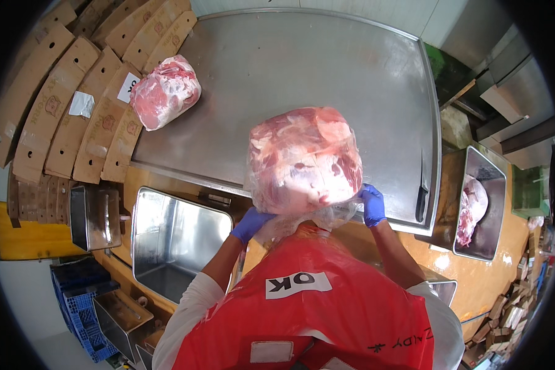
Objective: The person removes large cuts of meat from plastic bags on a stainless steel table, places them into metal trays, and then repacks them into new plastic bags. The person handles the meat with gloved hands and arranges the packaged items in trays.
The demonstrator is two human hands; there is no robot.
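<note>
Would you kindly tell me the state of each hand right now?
Left hand: appears closed on the near left edge of the clear plastic around the meat.
Right hand: closed, holding the same plastic at its near right.

1. Grey rectangular metal table (302, 61).
2. At its near edge, pink, white-marbled, plastic-wrapped meat block (305, 160).
3. Toward its left edge, pink, white-streaked, rounded meat chunk (166, 95).
4. Blue-gloved left hand (250, 224), right hand (373, 205).
5. Glossy red apron (302, 320).
</note>
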